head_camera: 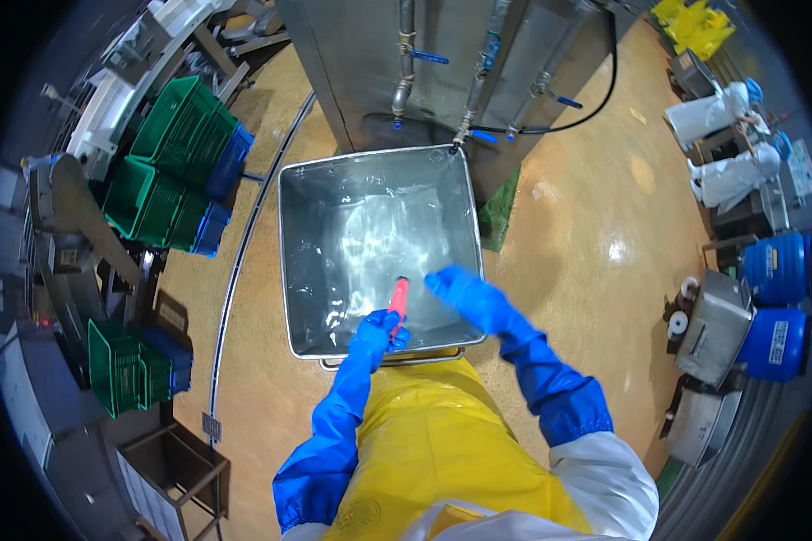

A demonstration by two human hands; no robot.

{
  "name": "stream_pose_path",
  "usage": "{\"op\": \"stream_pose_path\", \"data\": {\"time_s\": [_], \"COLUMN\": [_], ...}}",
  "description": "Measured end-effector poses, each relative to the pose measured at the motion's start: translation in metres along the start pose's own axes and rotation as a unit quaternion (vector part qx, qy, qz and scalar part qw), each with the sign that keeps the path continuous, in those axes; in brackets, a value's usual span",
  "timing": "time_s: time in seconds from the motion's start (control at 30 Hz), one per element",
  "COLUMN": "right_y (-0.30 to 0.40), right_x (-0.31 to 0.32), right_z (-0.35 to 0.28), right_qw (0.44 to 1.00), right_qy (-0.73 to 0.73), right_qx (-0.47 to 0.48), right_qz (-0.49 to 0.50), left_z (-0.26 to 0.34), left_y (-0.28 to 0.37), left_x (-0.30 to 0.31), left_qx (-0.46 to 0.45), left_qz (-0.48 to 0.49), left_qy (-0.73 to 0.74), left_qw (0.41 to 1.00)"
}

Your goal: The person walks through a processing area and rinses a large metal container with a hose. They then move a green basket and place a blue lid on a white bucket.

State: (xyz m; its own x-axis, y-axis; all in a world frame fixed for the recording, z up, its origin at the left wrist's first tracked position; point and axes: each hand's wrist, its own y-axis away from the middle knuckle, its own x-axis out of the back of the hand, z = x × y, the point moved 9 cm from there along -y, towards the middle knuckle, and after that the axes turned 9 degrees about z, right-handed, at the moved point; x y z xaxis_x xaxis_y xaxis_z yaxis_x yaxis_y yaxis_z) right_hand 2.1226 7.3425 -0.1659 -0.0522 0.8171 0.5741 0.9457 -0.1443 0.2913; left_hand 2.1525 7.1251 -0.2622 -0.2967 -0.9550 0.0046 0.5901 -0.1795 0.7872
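A square stainless steel tub (282, 257) holding clear liquid stands in front of me. My left hand (379, 333), in a blue rubber glove, is closed around a red hand-held object (398, 303) with a dark tip, over the tub's near side; its exact kind cannot be told. My right hand (452, 287), also gloved in blue and blurred, is above the near right part of the tub, to the right of the red object. Whether its fingers hold anything does not show.
Beyond the tub, metal pipes with blue-handled valves (431, 57) and a black hose (614, 67) run along a steel panel. Green crates (176, 135) stand left, past a floor drain channel (243, 243). Blue barrels (775, 269) and two people in white (707, 122) are at right.
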Motion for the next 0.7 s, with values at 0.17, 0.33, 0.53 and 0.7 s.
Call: {"op": "stream_pose_path", "data": {"time_s": [0.17,0.33,0.53,0.7], "right_y": [-0.124,-0.211,-0.219,-0.264], "right_x": [0.198,0.250,0.196,0.195], "right_z": [-0.103,-0.161,-0.057,0.013], "right_qw": [0.945,0.922,0.817,0.885], "right_qy": [0.013,0.252,0.484,0.447], "right_qx": [0.171,0.076,0.279,0.081], "right_qz": [0.277,0.283,0.146,0.107], "left_z": [0.027,0.053,0.034,0.069], "left_y": [-0.044,-0.080,-0.144,-0.179], "left_x": [0.049,0.070,0.049,-0.007], "left_qx": [-0.012,-0.004,-0.004,0.014], "left_qz": [0.100,0.131,0.089,0.068], "left_qy": [0.051,0.073,0.178,0.247], "left_qw": [0.994,0.989,0.980,0.967]}}
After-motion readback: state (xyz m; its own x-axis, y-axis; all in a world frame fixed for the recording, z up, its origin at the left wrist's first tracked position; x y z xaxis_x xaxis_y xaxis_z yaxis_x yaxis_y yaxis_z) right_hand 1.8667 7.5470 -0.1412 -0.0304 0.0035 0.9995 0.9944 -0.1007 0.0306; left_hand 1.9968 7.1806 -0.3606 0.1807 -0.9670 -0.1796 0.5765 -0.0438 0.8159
